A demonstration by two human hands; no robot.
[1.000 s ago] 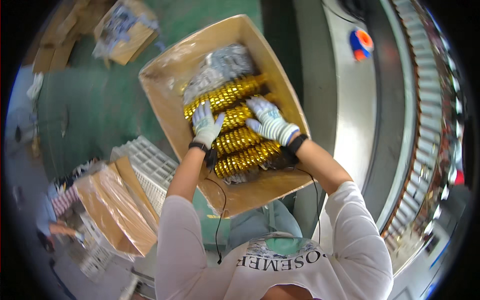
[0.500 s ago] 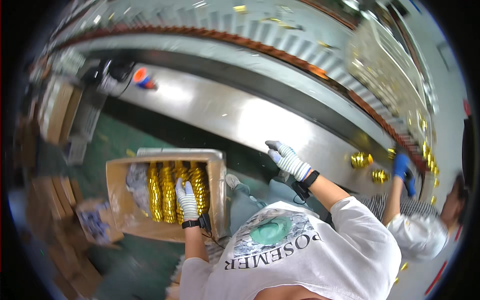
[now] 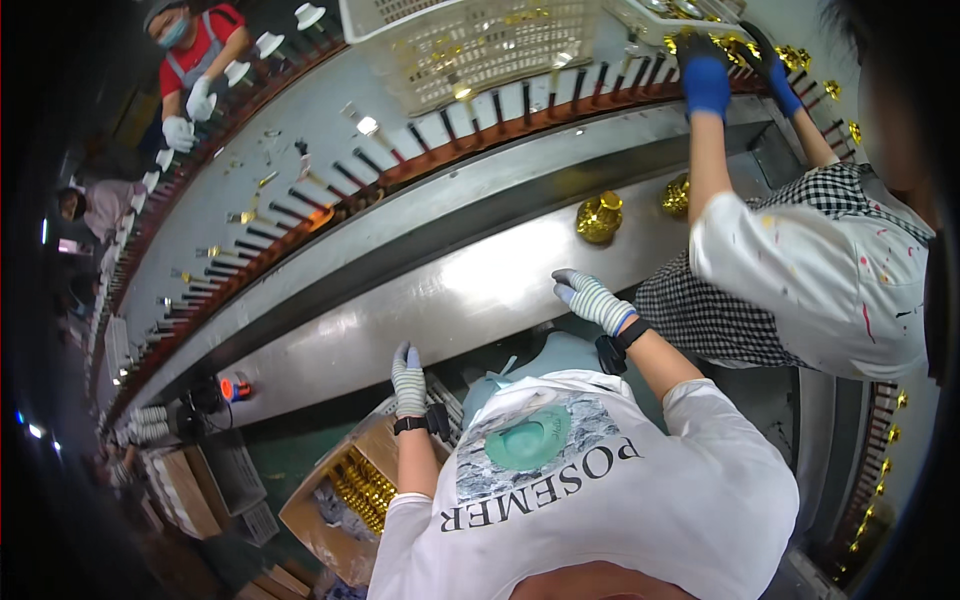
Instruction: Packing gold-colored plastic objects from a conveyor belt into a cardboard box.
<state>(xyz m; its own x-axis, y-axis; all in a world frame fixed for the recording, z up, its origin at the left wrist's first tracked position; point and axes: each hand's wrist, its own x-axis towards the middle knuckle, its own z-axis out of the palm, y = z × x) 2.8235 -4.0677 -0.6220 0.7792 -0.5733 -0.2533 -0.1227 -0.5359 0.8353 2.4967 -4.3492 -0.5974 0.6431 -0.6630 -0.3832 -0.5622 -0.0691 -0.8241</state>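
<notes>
My left hand [image 3: 408,382], in a striped glove with grey fingertips, is held over the front edge of the metal bench [image 3: 470,285]. Its fingers are stretched out and hold nothing. Farther right, my right hand [image 3: 595,302] in a matching glove reaches over the bench, fingers extended and nothing in them. Just beyond it stands a shiny gold, rounded, vase-like piece [image 3: 600,220], apart from my fingertips. A second gold piece [image 3: 676,195] is to its right, close to a co-worker's arm. Below my left hand, a cardboard box [image 3: 382,442] holds stacked gold pieces [image 3: 362,492].
A co-worker in a checked apron [image 3: 690,315] stands close on my right, blue-gloved hands [image 3: 708,85] at the line of upright spindles [image 3: 345,170]. A white plastic crate [image 3: 400,60] sits beyond the spindles. An orange roll [image 3: 235,388] lies at the bench's left end.
My view has swung to the right. My left hand has come out of the box, away from the gold stacks, to the bench edge. My right hand stays stretched over the bench, now nearer a gold piece.
</notes>
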